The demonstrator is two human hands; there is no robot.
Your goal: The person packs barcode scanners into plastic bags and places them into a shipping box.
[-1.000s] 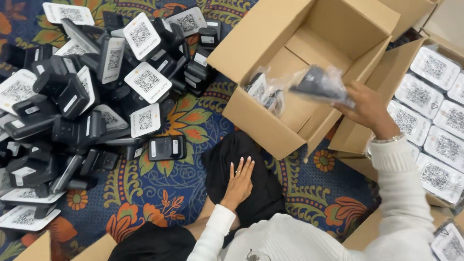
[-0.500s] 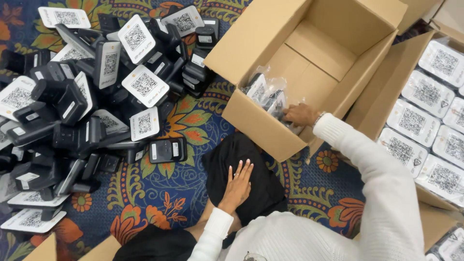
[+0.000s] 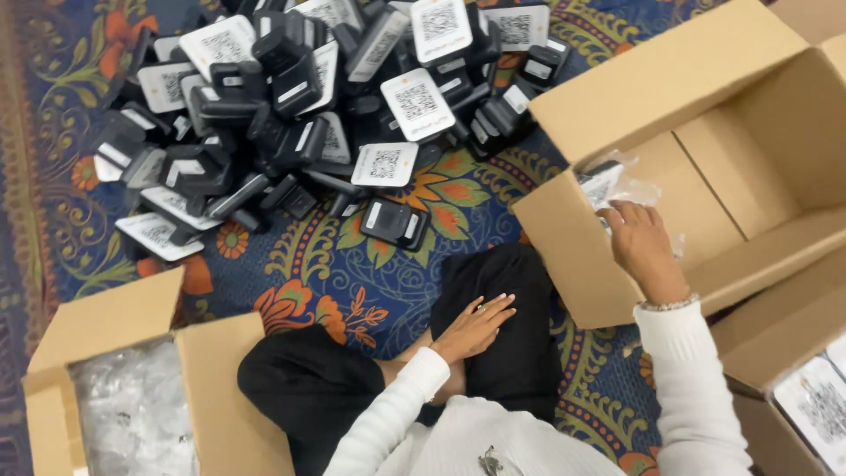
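Observation:
My right hand (image 3: 645, 249) reaches down into an open cardboard box (image 3: 573, 251) on the right. Its fingers lie stretched over clear plastic bags with small devices (image 3: 617, 183) at the box's near wall; I see no grip on them. My left hand (image 3: 476, 326) rests flat, fingers apart, on my black-trousered leg (image 3: 502, 282) and holds nothing. I sit on a patterned carpet (image 3: 335, 282).
A big pile of black devices with white coded labels (image 3: 291, 106) covers the carpet at the upper left; one black device (image 3: 394, 222) lies apart, nearest my leg. Another box with plastic bags (image 3: 132, 405) stands at lower left, a third box (image 3: 811, 397) at lower right.
My right hand carried a bagged device over the box, lowered it inside and now rests on the bags. The view shifted; the left hand stayed on my leg.

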